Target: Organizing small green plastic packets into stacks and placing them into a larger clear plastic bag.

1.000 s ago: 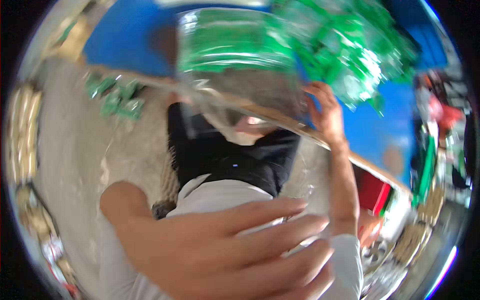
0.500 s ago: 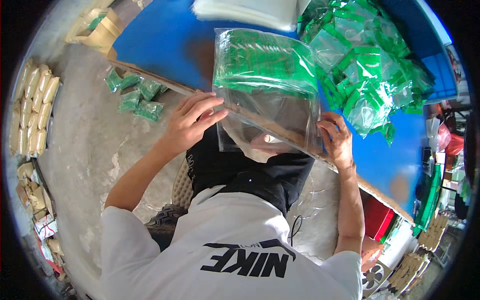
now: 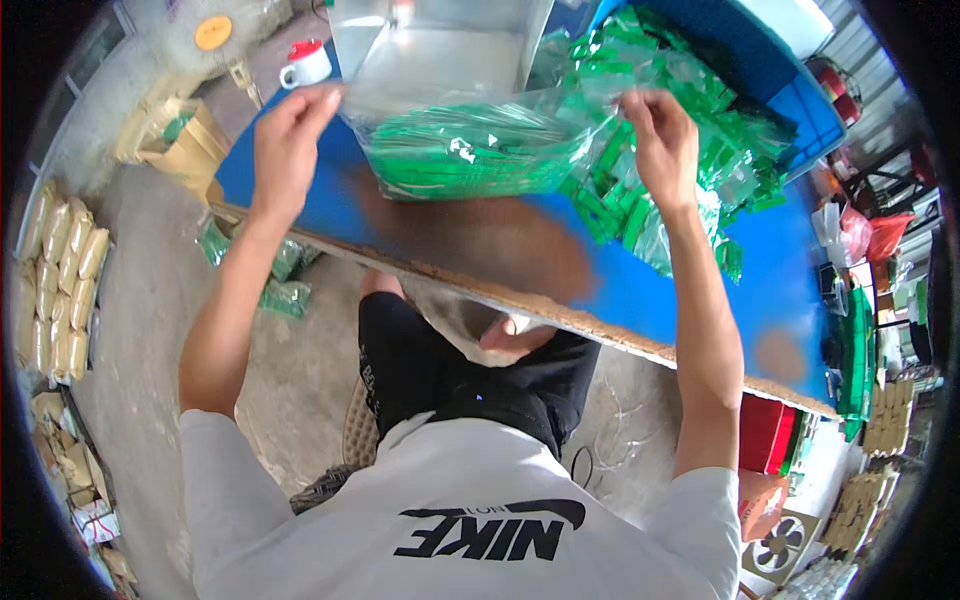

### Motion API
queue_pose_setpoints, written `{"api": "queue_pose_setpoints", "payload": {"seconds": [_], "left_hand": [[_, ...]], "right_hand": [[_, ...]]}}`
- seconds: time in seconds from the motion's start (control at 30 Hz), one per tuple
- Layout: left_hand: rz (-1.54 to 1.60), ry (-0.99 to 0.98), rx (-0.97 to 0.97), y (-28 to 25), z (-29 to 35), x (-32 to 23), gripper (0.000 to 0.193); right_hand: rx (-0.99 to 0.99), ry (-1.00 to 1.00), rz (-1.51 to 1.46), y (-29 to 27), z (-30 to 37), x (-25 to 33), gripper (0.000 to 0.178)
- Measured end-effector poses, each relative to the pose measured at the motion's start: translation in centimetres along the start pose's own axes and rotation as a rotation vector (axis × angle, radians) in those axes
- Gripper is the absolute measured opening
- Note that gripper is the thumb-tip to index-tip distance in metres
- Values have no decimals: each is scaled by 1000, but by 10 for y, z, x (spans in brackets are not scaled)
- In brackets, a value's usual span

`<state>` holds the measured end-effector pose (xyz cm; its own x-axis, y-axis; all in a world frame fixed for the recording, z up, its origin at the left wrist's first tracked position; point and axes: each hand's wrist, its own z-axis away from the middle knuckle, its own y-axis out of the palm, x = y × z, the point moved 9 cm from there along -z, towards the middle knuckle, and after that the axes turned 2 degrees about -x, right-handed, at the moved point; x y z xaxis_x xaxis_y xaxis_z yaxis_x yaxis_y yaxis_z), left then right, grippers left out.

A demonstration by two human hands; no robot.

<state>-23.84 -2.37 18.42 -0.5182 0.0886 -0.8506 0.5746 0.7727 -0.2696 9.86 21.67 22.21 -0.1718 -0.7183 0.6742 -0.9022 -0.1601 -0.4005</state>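
Note:
A clear plastic bag with a thick stack of flat green packets (image 3: 470,160) inside hangs upright above the blue table (image 3: 640,300). At the near left of its clear upper end, my left hand (image 3: 290,150) is closed, pinching the film. My right hand (image 3: 662,145) is closed on the film's opposite corner. The clear film between my hands is blurred, so its rim is hard to follow. Behind my right hand lies a heap of loose green-and-clear packets (image 3: 640,200), spilling from a blue crate (image 3: 815,130).
A grey, shiny box-like thing (image 3: 440,60) stands at the back, near a white mug with red (image 3: 308,66). Green packets (image 3: 288,298) lie on the floor left of the table's worn edge (image 3: 480,300). An open carton (image 3: 185,140) and stacked tan packs (image 3: 65,280) stand left.
Both hands have risen and moved farther away, lifting the bag from over the table's near edge. Its clear end now points up, with the green stack below. The view has tilted farther up.

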Motion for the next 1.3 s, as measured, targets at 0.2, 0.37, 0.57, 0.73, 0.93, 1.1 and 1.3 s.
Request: {"api": "queue_pose_setpoints", "payload": {"seconds": [0.2, 0.37, 0.57, 0.73, 0.93, 1.1, 1.3], "left_hand": [[257, -37, 67, -1, -32, -38, 32], [294, -155, 188, 18, -1, 13, 28], [296, -161, 97, 23, 1, 6, 26], [449, -60, -201, 26, -24, 29, 23], [20, 154, -541, 38, 14, 6, 29], [114, 110, -596, 24, 92, 43, 33], [71, -41, -379, 20, 132, 63, 37]], "right_hand": [[-76, -10, -309, -4, -19, 16, 19], [83, 178, -334, 13, 20, -12, 18], [60, 74, -370, 13, 29, -10, 15], [-158, 189, -373, 42, 11, -23, 21], [-519, 152, -303, 61, 35, -40, 34], [-328, 356, -672, 71, 140, -52, 36], [-175, 618, -551, 81, 208, -67, 34]]}}
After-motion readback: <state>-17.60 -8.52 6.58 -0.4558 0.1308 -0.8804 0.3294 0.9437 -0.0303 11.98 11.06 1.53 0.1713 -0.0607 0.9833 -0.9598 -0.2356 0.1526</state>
